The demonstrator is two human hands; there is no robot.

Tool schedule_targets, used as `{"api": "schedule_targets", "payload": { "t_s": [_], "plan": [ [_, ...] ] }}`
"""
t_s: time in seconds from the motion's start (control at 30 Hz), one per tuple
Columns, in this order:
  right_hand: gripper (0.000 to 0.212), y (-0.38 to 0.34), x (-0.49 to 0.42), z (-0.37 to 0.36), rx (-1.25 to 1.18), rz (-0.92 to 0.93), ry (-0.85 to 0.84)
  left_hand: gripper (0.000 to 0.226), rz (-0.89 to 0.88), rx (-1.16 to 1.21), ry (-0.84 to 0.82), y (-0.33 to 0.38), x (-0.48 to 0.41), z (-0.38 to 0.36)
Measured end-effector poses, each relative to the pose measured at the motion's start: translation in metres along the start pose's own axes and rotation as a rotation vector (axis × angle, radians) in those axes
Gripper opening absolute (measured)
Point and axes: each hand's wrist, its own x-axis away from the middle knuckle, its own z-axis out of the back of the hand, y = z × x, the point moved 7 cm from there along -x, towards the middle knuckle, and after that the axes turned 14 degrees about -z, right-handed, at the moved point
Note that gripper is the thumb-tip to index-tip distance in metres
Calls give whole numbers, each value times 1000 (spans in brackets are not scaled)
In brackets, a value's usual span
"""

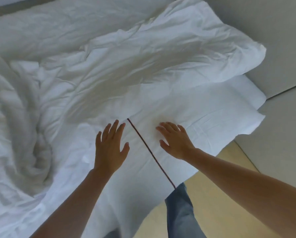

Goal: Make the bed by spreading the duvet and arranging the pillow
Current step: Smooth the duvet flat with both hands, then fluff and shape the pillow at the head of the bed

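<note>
A crumpled white duvet [95,69] lies bunched across the bed, with a deep fold at the left and one puffy corner [246,48] hanging past the bed's right edge. Below it the flat white sheet [212,121] of the bed corner is bare. My left hand [109,148] is spread flat, fingers straight, on the white bedding just under the duvet's edge. My right hand [174,140] lies flat with spread fingers on the sheet to the right. A thin dark cord [150,152] runs diagonally between the two hands. No pillow can be told apart from the bedding.
A grey wall [281,40] stands close to the bed's right side. Light wooden floor [221,194] shows at the lower right. My leg in blue jeans [180,212] stands against the bed's near edge.
</note>
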Motion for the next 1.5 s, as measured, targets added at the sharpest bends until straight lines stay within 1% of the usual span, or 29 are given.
{"api": "schedule_targets", "payload": {
  "t_s": [0.13,0.23,0.3,0.37,0.43,0.5,0.6,0.63,0.7,0.77,0.8,0.87,0.93,1.0,1.1,1.13,1.17,1.2,1.23,1.27,1.3,1.37,1.4,1.43,1.47,1.5],
  "plan": [
    [55,84,-25,36,-73,-64,-3,67,56,69,42,59,-56,-4],
    [57,150,-40,61,-61,-105,-17,71,76,94,44,92,-88,-4],
    [60,193,-49,77,-101,-201,-36,73,71,93,38,108,-106,-3],
    [63,229,-59,90,-197,-351,-66,75,59,80,47,118,-129,4],
    [64,254,-72,103,-427,-531,-73,75,21,54,22,125,-158,7],
    [69,277,-89,108,-658,-664,-66,77,-12,30,27,134,-184,12],
    [90,305,-119,110,-1076,-837,-89,79,-42,4,77,148,-219,21],
    [92,313,-127,107,-1238,-906,-122,83,-39,-14,77,149,-230,18],
    [85,331,-148,101,-1573,-984,-170,95,42,-8,-22,145,-254,6],
    [81,348,-186,108,-1859,-961,-154,108,195,41,-98,133,-286,-14],
    [84,358,-205,108,-1955,-952,-132,113,258,55,-132,128,-303,-25],
    [98,377,-231,94,-1996,-1038,-117,120,322,53,-220,125,-328,-50],
    [106,383,-249,79,-1966,-1064,-102,122,346,42,-245,125,-338,-71],
    [105,388,-260,61,-1983,-1093,-79,123,374,15,-240,122,-341,-78],
    [106,381,-260,52,-2056,-1084,-161,122,382,-5,-276,124,-336,-77],
    [100,376,-259,57,-2104,-1064,-185,121,392,29,-291,123,-335,-78],
    [87,370,-258,69,-2137,-1010,-197,120,398,72,-311,123,-334,-77],
    [69,361,-259,88,-2162,-912,-215,119,412,133,-329,124,-334,-71],
    [50,354,-263,108,-2179,-799,-215,117,454,242,-328,124,-333,-61],
    [29,346,-265,130,-2187,-709,-193,115,514,416,-292,124,-333,-48],
    [16,336,-269,154,-2195,-622,-175,113,571,627,-200,122,-332,-34],
    [16,311,-281,204,-2172,-461,-162,108,653,964,51,104,-333,-3],
    [23,295,-286,227,-2143,-399,-152,101,707,1152,154,94,-331,8],
    [35,276,-290,247,-2104,-344,-142,94,765,1394,251,88,-328,16],
    [49,254,-293,267,-2069,-285,-121,92,823,1631,314,85,-324,15],
    [60,230,-293,287,-2029,-228,-115,93,848,1810,326,89,-321,14]
  ]
}}
